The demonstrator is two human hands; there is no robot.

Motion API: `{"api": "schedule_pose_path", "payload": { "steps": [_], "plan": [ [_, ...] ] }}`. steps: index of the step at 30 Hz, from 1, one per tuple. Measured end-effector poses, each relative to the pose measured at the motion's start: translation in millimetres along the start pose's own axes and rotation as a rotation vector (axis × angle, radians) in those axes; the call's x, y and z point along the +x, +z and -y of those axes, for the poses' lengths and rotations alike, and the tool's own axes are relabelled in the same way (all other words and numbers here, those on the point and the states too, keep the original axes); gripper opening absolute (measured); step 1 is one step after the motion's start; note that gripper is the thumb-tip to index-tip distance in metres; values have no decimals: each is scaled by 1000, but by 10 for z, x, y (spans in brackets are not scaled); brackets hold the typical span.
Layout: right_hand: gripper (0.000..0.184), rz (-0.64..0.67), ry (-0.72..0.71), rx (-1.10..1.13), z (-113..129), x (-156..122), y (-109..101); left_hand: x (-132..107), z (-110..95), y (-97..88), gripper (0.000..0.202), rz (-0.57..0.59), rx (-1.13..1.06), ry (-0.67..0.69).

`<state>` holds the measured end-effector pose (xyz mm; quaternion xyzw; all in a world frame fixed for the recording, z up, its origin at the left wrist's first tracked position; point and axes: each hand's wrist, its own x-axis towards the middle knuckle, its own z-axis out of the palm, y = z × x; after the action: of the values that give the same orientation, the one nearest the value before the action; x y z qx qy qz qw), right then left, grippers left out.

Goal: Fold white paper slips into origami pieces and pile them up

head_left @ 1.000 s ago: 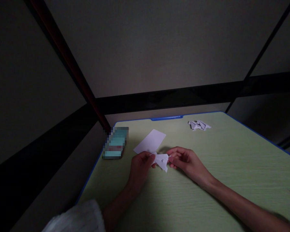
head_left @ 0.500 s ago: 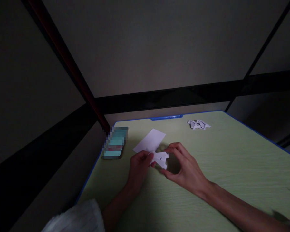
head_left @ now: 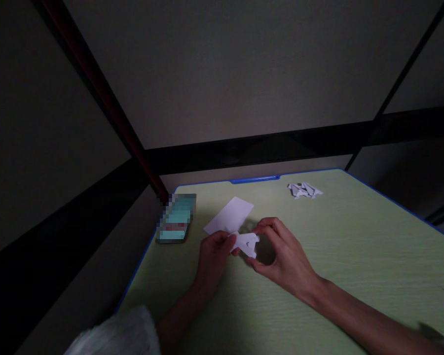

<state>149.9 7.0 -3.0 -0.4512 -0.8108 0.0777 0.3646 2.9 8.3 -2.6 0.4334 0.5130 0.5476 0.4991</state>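
My left hand (head_left: 215, 257) pinches the narrow end of a small folded white paper figure (head_left: 247, 243) between thumb and fingers, just above the table. My right hand (head_left: 283, 251) curves around the wider end. Its fingertips are at the upper right corner and its thumb is at the lower corner, with a gap between palm and paper. A small curved slit or fold shows in the middle of the figure. Just behind my left hand lies a flat white sheet of paper (head_left: 230, 215), its near corner hidden by the fingers.
A phone (head_left: 177, 217) with a blurred, lit screen lies at the table's left edge. Several folded paper pieces (head_left: 304, 190) sit together at the back right. The pale green table (head_left: 358, 236) has a blue rim and a blue strip (head_left: 255, 180) at the back, near a wall.
Both hands stay nearly in place. The folded paper figure has shifted very slightly to the right, and the mark in its middle looks a little different.
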Motion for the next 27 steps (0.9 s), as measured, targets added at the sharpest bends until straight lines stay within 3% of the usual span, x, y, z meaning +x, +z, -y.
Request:
{"api": "schedule_pose_path", "payload": {
  "steps": [15, 23, 27],
  "plan": [
    [32, -33, 60, -23, -111, 68, -25, 8, 66, -56, 15, -42, 2, 73],
    [31, -262, 251, -131, -674, 277, -240, 2, 47, -49, 13, -32, 9, 72],
    [39, -374, 486, -236, -1046, 343, -446, -2, 43, -45, 13, -25, 10, 78]
  ]
}}
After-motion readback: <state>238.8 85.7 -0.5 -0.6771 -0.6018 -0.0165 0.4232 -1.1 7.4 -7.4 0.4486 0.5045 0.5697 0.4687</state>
